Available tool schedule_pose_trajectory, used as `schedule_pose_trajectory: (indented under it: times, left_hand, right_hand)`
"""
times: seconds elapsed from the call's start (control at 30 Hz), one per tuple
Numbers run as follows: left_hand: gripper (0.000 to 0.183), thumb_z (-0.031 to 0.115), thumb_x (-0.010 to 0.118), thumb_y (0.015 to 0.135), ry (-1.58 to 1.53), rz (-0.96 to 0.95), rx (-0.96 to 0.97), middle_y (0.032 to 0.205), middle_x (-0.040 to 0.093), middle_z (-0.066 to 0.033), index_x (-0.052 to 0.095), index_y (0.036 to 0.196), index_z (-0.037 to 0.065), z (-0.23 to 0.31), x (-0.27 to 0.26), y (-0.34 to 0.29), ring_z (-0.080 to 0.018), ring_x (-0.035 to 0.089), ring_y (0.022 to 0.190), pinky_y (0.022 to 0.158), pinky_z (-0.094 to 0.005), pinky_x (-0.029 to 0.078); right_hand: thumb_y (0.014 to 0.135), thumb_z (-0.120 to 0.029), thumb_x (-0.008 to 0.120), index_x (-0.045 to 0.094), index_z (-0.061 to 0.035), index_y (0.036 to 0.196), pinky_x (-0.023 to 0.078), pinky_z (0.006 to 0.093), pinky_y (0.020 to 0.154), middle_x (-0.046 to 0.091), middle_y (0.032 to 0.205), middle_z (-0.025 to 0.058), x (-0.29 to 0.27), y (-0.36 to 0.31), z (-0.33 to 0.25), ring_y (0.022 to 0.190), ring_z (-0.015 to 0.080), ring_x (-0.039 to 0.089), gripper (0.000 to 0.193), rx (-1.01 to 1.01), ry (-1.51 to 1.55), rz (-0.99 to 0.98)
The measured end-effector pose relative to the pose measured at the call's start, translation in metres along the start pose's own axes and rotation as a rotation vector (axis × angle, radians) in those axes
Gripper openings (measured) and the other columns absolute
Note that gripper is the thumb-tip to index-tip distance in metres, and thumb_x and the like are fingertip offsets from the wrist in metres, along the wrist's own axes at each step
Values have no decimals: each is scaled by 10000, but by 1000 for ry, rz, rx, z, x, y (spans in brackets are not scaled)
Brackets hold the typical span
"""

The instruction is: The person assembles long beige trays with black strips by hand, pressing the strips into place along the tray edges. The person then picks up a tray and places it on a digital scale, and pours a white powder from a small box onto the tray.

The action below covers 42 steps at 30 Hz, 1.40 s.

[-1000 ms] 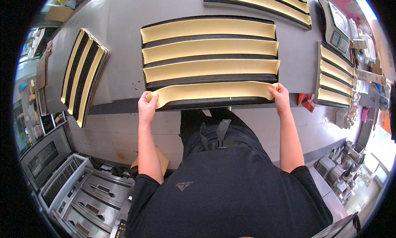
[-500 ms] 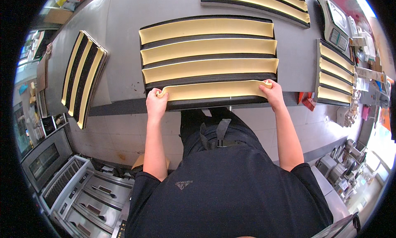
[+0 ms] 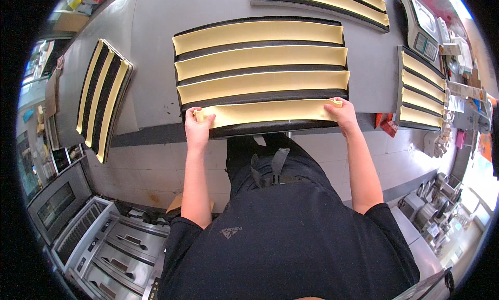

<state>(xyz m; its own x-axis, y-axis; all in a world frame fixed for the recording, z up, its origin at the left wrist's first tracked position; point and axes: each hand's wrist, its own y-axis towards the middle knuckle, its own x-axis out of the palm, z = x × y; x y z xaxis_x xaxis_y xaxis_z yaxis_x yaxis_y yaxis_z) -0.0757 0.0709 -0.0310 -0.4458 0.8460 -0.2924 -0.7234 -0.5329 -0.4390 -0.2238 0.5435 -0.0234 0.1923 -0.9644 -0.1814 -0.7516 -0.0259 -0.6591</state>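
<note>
A strip of pale yellow dough (image 3: 267, 113) lies along the nearest channel of a black grooved tray (image 3: 270, 129). My left hand (image 3: 198, 124) pinches the strip's left end, which stands up between thumb and fingers. At the other end my right hand (image 3: 341, 116) grips the dough with the thumb pressed on its face. Beyond it, several more dough strips (image 3: 262, 81) rest in parallel channels of the same tray, their ends slightly raised at the rims.
Similar filled trays sit on the metal table (image 3: 153, 66): a left tray (image 3: 105, 100), a far tray (image 3: 319, 7) and a right tray (image 3: 422, 89). A scale (image 3: 422, 29) stands at the far right. Behind me on the left is steel equipment with drawers (image 3: 114, 250).
The left end of the strip now stands more upright in my left hand, and the strip lies flatter between my hands. Both hands keep their grip at the ends.
</note>
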Motion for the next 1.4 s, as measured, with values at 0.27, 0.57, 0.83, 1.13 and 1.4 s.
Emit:
schedule_pose_trajectory:
  times: [0.27,0.57,0.83,1.13,1.4]
  left_hand:
    - [430,-7,867,910,-60,-74,-26,1164,721,-65,660,1285,34,8,-24,-1,-141,712,1017,917,-308,600]
    - [411,-2,865,912,30,-68,-6,1105,750,-53,687,1280,36,7,-25,1,-131,721,977,900,-296,598]
    - [368,-15,855,924,-9,-49,29,1110,743,-39,699,1254,38,0,-25,2,-117,710,977,900,-285,595]
    - [365,-36,846,926,-75,-75,55,1134,722,-25,698,1249,46,-8,-25,3,-107,699,1009,909,-270,589]
    - [355,-39,851,920,-91,-50,54,1132,721,-19,706,1232,48,-6,-23,1,-102,693,1001,903,-269,587]
  right_hand:
    - [919,-90,855,756,-35,1104,585,308,830,785,1001,47,-15,0,-1,883,137,729,217,19,110,-97]
    - [932,-92,858,773,-30,1100,590,305,827,785,985,39,-11,3,-3,866,132,732,198,22,27,-83]
    - [939,-74,844,758,-47,1080,594,300,805,785,982,30,-15,2,0,853,117,726,168,-27,60,-86]
    - [945,-87,842,774,-61,1069,570,290,829,771,974,4,-16,0,3,879,100,701,144,-64,63,-87]
    - [942,-79,836,778,-63,1070,555,277,813,765,972,-7,-19,-5,0,878,89,690,142,-74,-3,-80]
